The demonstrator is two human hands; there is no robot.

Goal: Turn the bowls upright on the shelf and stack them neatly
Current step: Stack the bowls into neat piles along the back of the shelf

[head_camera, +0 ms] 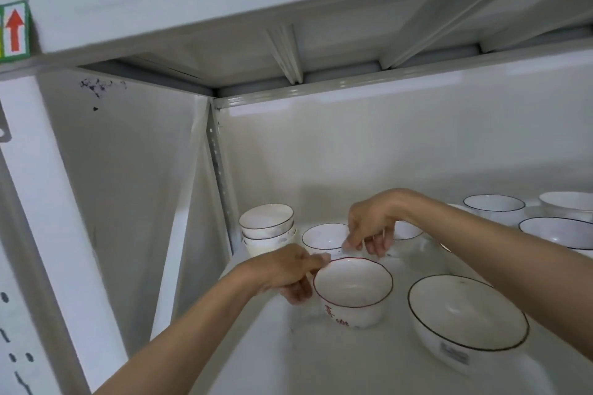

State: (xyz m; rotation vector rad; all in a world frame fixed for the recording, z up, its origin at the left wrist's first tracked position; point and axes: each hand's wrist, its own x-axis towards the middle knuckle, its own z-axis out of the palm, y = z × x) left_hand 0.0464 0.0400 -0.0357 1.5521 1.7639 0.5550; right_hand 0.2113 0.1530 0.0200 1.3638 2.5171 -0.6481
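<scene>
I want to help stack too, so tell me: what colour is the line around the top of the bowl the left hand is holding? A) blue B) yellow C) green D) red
D: the bowl pinched at its rim by the left hand has a thin red line round its top edge and red writing on its side, while the other bowls nearby have dark rims.
</scene>
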